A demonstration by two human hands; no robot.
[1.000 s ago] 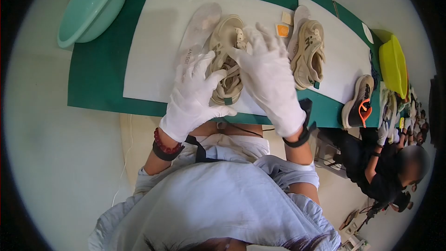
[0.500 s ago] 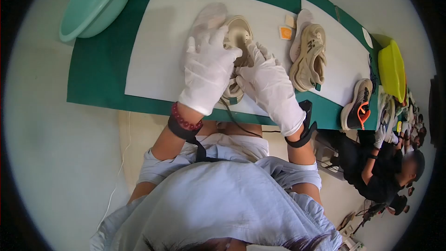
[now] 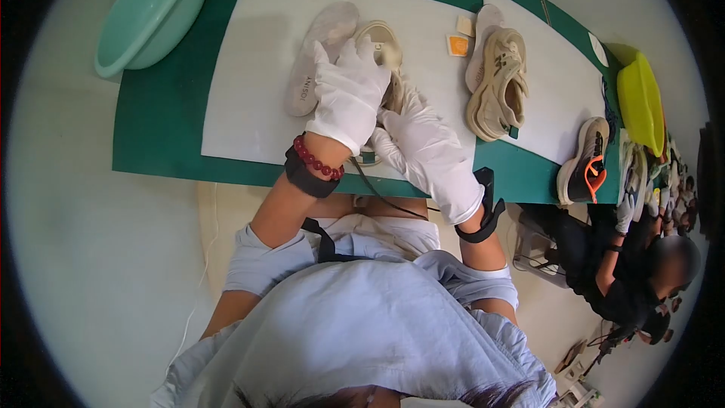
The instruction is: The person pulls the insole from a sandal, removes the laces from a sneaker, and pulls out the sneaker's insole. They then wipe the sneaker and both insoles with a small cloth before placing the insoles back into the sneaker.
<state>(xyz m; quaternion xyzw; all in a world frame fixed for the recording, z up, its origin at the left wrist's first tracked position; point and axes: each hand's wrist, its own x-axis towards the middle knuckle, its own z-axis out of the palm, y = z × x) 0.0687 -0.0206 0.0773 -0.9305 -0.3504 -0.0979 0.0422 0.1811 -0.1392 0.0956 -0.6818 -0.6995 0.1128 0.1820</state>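
Note:
A beige sneaker (image 3: 377, 30) lies on the white board, largely covered by my hands. My left hand (image 3: 351, 91), in a white glove, has its fingers curled over the shoe's opening. From the other side, my gloved right hand (image 3: 423, 136) grips the sneaker's edge. The right fingertips are partly hidden along the shoe. Left of the sneaker, beside my left hand, lies a pale printed insole (image 3: 303, 79). A dark cord (image 3: 368, 181) runs from under my hands over the table edge.
A second beige sneaker (image 3: 491, 106) and a pale insole (image 3: 481, 49) lie to the right, near an orange-and-white packet (image 3: 458, 46). A dark shoe with orange trim (image 3: 585, 166) stands farther right. There are a green basin (image 3: 151, 23), a yellow basin (image 3: 640, 106) and a seated co-worker (image 3: 604, 272).
My left hand has shifted a little to the right, farther over the shoe's opening, uncovering more of the insole's print. My right hand stays at the sneaker's side, slightly lower.

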